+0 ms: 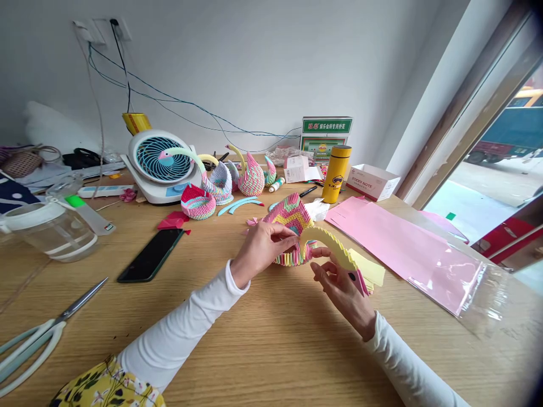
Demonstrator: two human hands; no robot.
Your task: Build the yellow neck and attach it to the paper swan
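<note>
A folded-paper swan [291, 212] in pink, yellow and green stands on the table in front of me. Its curved yellow neck [333, 243] arches to the right and ends in a pink beak, with a black eye. My left hand [269, 246] pinches at the swan's front, where the neck meets the body; the fingertips partly hide that joint. Beneath the arch, my right hand [343, 288] has bent fingers against the front of the body, and the head hangs over its back. Yellow paper slips [369, 268] lie behind the right hand.
Finished paper swans [250, 175] and a fan [159, 164] stand at the back. A phone [150, 255], scissors [53, 328] and a water jug [48, 232] are on the left. Right of the swan are a yellow bottle [337, 175], pink paper [394, 249] and a sticky-note box [373, 182].
</note>
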